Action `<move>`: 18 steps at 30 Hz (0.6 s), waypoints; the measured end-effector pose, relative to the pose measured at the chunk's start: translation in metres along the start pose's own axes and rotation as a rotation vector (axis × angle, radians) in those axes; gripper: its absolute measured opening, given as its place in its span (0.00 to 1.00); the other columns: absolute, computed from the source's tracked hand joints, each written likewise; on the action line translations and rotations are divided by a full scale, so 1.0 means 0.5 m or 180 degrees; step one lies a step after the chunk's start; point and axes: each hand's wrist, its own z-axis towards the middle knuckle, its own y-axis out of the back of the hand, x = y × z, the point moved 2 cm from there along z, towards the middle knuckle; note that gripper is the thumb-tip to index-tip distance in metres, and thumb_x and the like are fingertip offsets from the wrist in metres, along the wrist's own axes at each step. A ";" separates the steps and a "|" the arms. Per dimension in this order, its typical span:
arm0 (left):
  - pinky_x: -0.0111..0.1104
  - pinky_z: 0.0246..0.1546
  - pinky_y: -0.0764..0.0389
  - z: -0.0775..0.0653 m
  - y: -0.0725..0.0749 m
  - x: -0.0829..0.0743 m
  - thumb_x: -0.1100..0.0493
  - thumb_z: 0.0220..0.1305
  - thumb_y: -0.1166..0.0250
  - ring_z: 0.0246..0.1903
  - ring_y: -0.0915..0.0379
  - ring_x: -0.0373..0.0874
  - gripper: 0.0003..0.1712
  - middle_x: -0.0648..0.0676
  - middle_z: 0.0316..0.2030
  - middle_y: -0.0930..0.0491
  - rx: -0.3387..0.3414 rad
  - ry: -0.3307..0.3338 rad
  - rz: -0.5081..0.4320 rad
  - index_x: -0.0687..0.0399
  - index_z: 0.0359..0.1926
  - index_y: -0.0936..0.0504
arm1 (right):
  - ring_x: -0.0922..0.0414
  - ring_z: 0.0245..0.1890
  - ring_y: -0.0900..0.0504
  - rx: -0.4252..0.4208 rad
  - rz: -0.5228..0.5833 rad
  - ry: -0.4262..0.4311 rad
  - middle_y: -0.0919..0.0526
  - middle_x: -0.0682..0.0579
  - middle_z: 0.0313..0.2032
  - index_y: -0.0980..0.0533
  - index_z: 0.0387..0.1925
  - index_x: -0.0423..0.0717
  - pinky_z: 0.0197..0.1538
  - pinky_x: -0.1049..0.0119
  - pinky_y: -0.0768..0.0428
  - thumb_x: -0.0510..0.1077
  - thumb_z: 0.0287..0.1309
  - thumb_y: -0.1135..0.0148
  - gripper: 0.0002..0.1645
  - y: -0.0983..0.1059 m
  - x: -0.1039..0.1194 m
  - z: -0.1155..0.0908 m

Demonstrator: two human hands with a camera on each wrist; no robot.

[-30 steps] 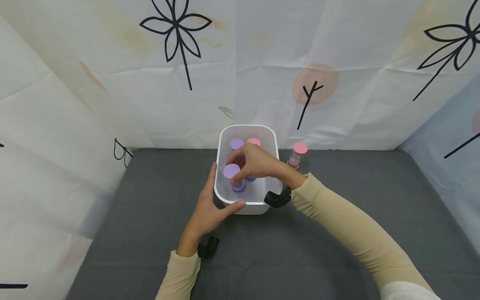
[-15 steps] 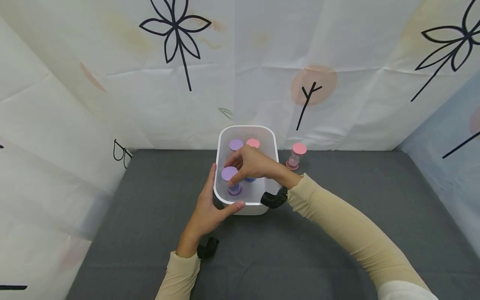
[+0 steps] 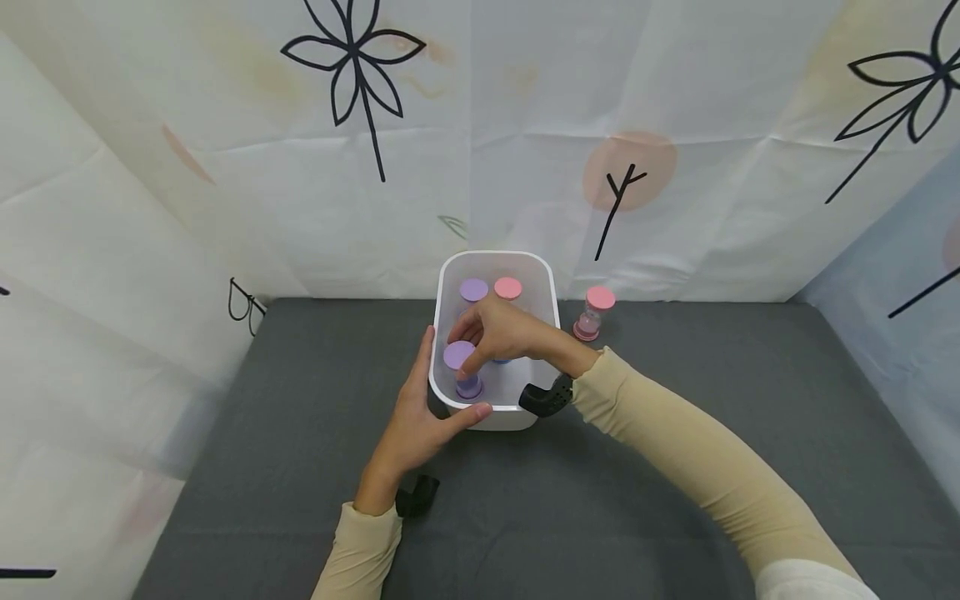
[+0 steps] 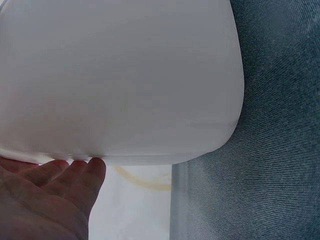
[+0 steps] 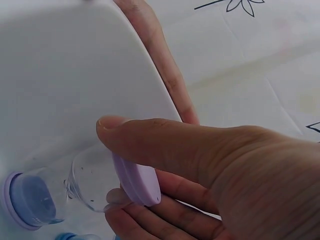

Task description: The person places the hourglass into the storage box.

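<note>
A white plastic bin (image 3: 510,419) stands on the grey cloth. My left hand (image 3: 411,429) rests against its near left corner, fingers straight along the left wall and thumb at the front rim. Inside the bin, my right hand (image 3: 506,327) pinches the purple-capped top of a sand timer (image 3: 459,356) between thumb and fingers. The timer is upright near the front left; in the right wrist view purple sand (image 5: 35,197) fills its lower bulb. Behind it are another purple-topped timer (image 3: 473,290) and a pink-topped timer (image 3: 507,288). A blue-based timer (image 5: 75,236) is mostly hidden beneath my right hand.
A pink sand timer (image 3: 592,313) stands outside the bin, to its right. The grey cloth (image 3: 600,500) covers the table. A white printed curtain (image 3: 525,192) rises just behind the bin, with more fabric along both sides.
My right hand has brought the purple sand timer slightly left and toward the bin's front, lowering it. The left hand and the bin have stayed put.
</note>
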 end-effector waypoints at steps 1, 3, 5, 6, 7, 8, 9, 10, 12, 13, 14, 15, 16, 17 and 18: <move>0.57 0.71 0.44 0.000 0.000 0.000 0.48 0.56 0.22 0.76 0.52 0.49 0.69 0.51 0.80 0.58 0.0003 -0.0001 -0.0004 0.36 0.82 0.66 | 0.57 0.44 0.13 0.0015 -0.0003 -0.0010 0.11 0.48 0.41 0.16 0.47 0.33 0.51 0.65 0.18 0.33 0.40 0.17 0.28 -0.001 -0.001 0.001; 0.57 0.71 0.43 0.000 -0.001 0.000 0.48 0.56 0.22 0.76 0.53 0.49 0.69 0.50 0.80 0.59 0.0003 -0.0002 -0.0002 0.36 0.82 0.66 | 0.57 0.44 0.13 0.0042 0.0002 -0.0032 0.11 0.48 0.41 0.16 0.47 0.33 0.51 0.66 0.18 0.33 0.40 0.17 0.27 -0.003 -0.002 0.003; 0.57 0.70 0.43 0.000 -0.001 0.001 0.48 0.56 0.22 0.76 0.53 0.49 0.69 0.49 0.80 0.59 -0.0005 -0.0005 0.0002 0.38 0.82 0.65 | 0.57 0.44 0.13 0.0059 -0.0023 -0.0052 0.11 0.48 0.41 0.16 0.46 0.34 0.51 0.66 0.18 0.33 0.40 0.17 0.27 -0.004 -0.002 0.004; 0.57 0.71 0.44 0.001 -0.001 0.001 0.48 0.56 0.22 0.76 0.53 0.49 0.69 0.48 0.80 0.59 -0.0010 -0.0007 0.0008 0.39 0.82 0.65 | 0.56 0.44 0.13 0.0064 -0.0032 -0.0069 0.11 0.48 0.41 0.16 0.46 0.34 0.51 0.66 0.18 0.32 0.40 0.17 0.27 -0.004 -0.001 0.004; 0.57 0.71 0.44 0.001 -0.001 0.001 0.48 0.56 0.22 0.76 0.53 0.49 0.69 0.48 0.80 0.59 -0.0015 -0.0012 0.0012 0.39 0.82 0.65 | 0.54 0.45 0.13 0.0078 -0.0013 -0.0083 0.11 0.47 0.41 0.16 0.46 0.34 0.51 0.66 0.18 0.32 0.40 0.18 0.26 -0.005 -0.001 0.005; 0.57 0.71 0.44 0.001 -0.001 0.002 0.48 0.56 0.22 0.76 0.53 0.49 0.69 0.47 0.80 0.59 -0.0021 -0.0015 0.0026 0.40 0.82 0.65 | 0.52 0.46 0.13 0.0088 0.0020 -0.0093 0.11 0.46 0.42 0.16 0.46 0.33 0.51 0.66 0.18 0.31 0.41 0.18 0.26 -0.005 -0.001 0.005; 0.57 0.71 0.44 0.002 -0.001 0.002 0.48 0.56 0.22 0.76 0.53 0.49 0.69 0.47 0.80 0.59 -0.0024 -0.0019 0.0036 0.40 0.82 0.65 | 0.50 0.46 0.13 0.0092 0.0050 -0.0104 0.12 0.45 0.42 0.17 0.46 0.32 0.51 0.66 0.18 0.30 0.42 0.19 0.25 -0.006 -0.001 0.005; 0.57 0.71 0.44 0.002 -0.001 0.002 0.48 0.56 0.22 0.76 0.53 0.49 0.69 0.47 0.80 0.59 -0.0027 -0.0019 0.0047 0.41 0.82 0.65 | 0.49 0.47 0.13 0.0092 0.0092 -0.0115 0.12 0.44 0.42 0.17 0.46 0.32 0.51 0.66 0.18 0.30 0.42 0.20 0.25 -0.006 -0.002 0.005; 0.57 0.71 0.43 0.003 -0.001 0.002 0.47 0.56 0.22 0.76 0.52 0.50 0.70 0.47 0.80 0.59 -0.0025 -0.0016 0.0067 0.41 0.82 0.65 | 0.45 0.48 0.14 0.0094 0.0208 -0.0141 0.12 0.42 0.43 0.17 0.47 0.30 0.51 0.65 0.18 0.28 0.43 0.21 0.25 -0.007 -0.002 0.007; 0.57 0.71 0.43 0.003 -0.001 0.002 0.46 0.56 0.22 0.76 0.52 0.51 0.70 0.47 0.80 0.59 -0.0024 -0.0008 0.0072 0.40 0.82 0.65 | 0.45 0.49 0.14 0.0095 0.0267 -0.0153 0.12 0.41 0.44 0.18 0.47 0.29 0.51 0.65 0.18 0.28 0.44 0.22 0.24 -0.007 -0.002 0.007; 0.57 0.70 0.43 0.003 -0.001 0.002 0.46 0.56 0.22 0.76 0.52 0.51 0.70 0.47 0.80 0.59 -0.0023 0.0004 0.0081 0.40 0.82 0.65 | 0.45 0.49 0.14 0.0085 0.0300 -0.0164 0.12 0.41 0.43 0.18 0.47 0.29 0.51 0.65 0.18 0.28 0.44 0.22 0.24 -0.007 -0.003 0.007; 0.57 0.70 0.43 0.003 -0.001 0.001 0.45 0.56 0.22 0.76 0.51 0.51 0.70 0.47 0.80 0.59 -0.0019 0.0006 0.0065 0.40 0.82 0.65 | 0.45 0.48 0.14 0.0077 0.0317 -0.0167 0.12 0.41 0.44 0.18 0.47 0.29 0.51 0.65 0.18 0.27 0.44 0.22 0.24 -0.007 -0.003 0.007; 0.57 0.70 0.43 0.003 -0.001 0.001 0.45 0.56 0.22 0.76 0.51 0.52 0.70 0.47 0.80 0.59 -0.0018 0.0009 0.0054 0.40 0.82 0.65 | 0.46 0.48 0.13 0.0071 0.0330 -0.0169 0.12 0.41 0.44 0.18 0.47 0.29 0.51 0.65 0.18 0.27 0.44 0.22 0.24 -0.007 -0.003 0.006; 0.57 0.70 0.43 0.003 -0.001 0.000 0.44 0.56 0.22 0.76 0.51 0.52 0.70 0.48 0.80 0.59 -0.0015 0.0010 0.0043 0.40 0.82 0.65 | 0.46 0.48 0.13 0.0068 0.0348 -0.0168 0.12 0.41 0.44 0.18 0.47 0.29 0.51 0.65 0.17 0.27 0.44 0.23 0.24 -0.007 -0.002 0.006; 0.57 0.70 0.43 0.003 -0.001 0.001 0.44 0.56 0.22 0.76 0.51 0.52 0.70 0.48 0.80 0.59 -0.0015 0.0016 0.0037 0.41 0.82 0.65 | 0.46 0.48 0.13 0.0068 0.0362 -0.0166 0.13 0.41 0.44 0.18 0.47 0.29 0.51 0.65 0.17 0.27 0.44 0.23 0.24 -0.007 -0.002 0.005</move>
